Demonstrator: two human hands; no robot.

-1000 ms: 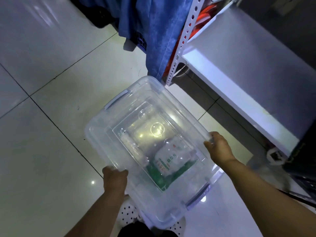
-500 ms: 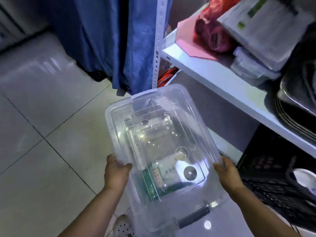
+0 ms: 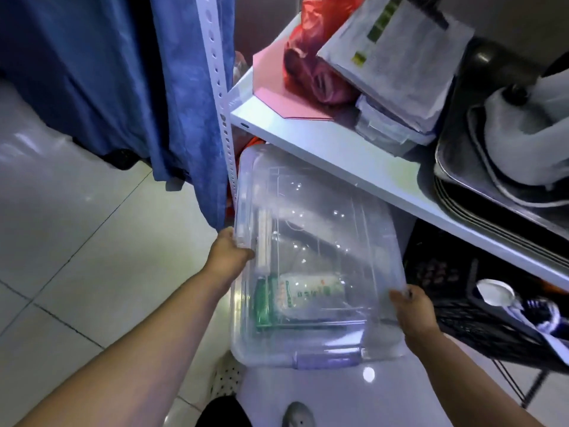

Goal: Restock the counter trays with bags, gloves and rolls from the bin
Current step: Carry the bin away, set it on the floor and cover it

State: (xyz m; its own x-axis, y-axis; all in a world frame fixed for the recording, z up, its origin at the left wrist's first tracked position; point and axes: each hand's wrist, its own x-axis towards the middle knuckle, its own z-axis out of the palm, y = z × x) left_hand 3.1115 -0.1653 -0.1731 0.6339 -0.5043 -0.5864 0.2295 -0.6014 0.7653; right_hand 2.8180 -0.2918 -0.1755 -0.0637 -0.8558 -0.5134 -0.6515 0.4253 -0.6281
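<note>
I hold a clear plastic lidded bin above the floor, its far end pushed under the white shelf. My left hand grips the bin's left rim. My right hand grips its right near corner. Through the lid I see a white and green packet lying at the near end, with a darker green pack beside and under it. The rest of the bin looks bare.
The shelf carries a red bag, a pink sheet, a stack of packets and metal trays. A black crate stands below right. A perforated upright and blue cloth hang left; tiled floor.
The bin has been lifted and swung from the open floor toward the shelf, its far end now under the shelf edge. Both hands kept their grip on its sides.
</note>
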